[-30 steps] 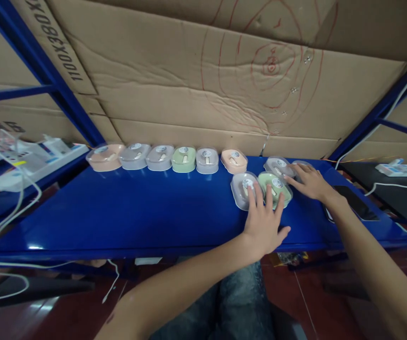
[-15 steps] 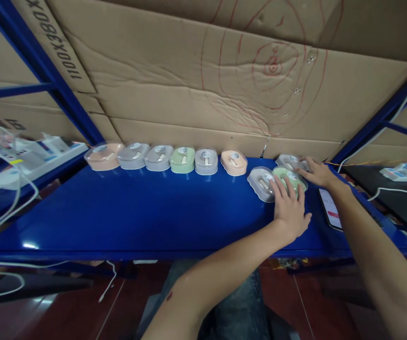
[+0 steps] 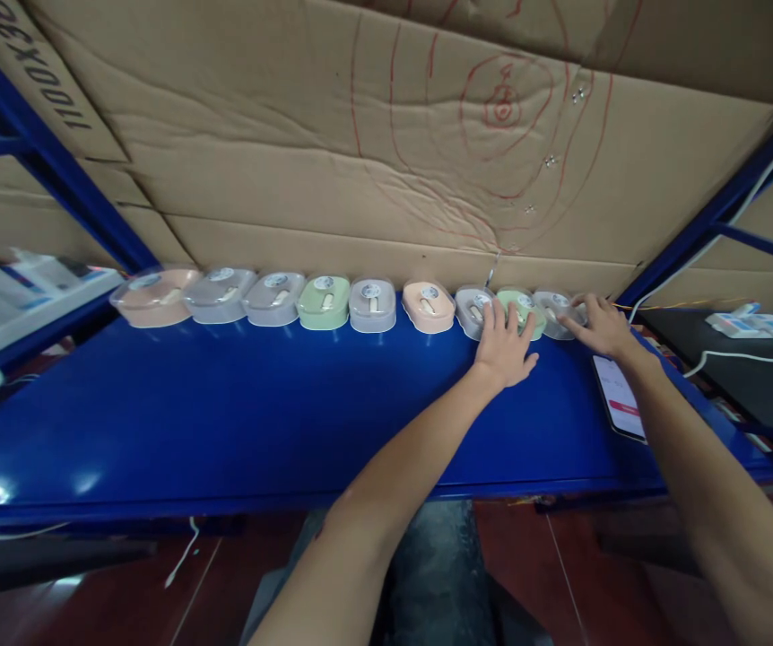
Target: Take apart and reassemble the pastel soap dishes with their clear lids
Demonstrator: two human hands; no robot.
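Observation:
My left hand (image 3: 504, 350) lies with spread fingers over the fronts of a grey container (image 3: 467, 316) and a light green container (image 3: 535, 316). Both have clear lids with a round label and a small pale piece on top. At the right end of the row, my right hand (image 3: 600, 325) rests against another grey container (image 3: 554, 309), fingers apart and touching its lid and right side. Left of these stands a peach container (image 3: 427, 314). My fingers partly hide the containers they touch.
More lidded containers, including a grey one (image 3: 371, 316), a green one (image 3: 319, 314) and a peach one (image 3: 151, 309), line the cardboard wall (image 3: 258, 179). A phone (image 3: 619, 395) lies by my right forearm on the blue table (image 3: 225, 413). A power strip (image 3: 753, 323) sits far right.
The left grey container and the green one have moved back towards the wall under my left hand. They now line up with the right-hand grey container. The view has shifted slightly.

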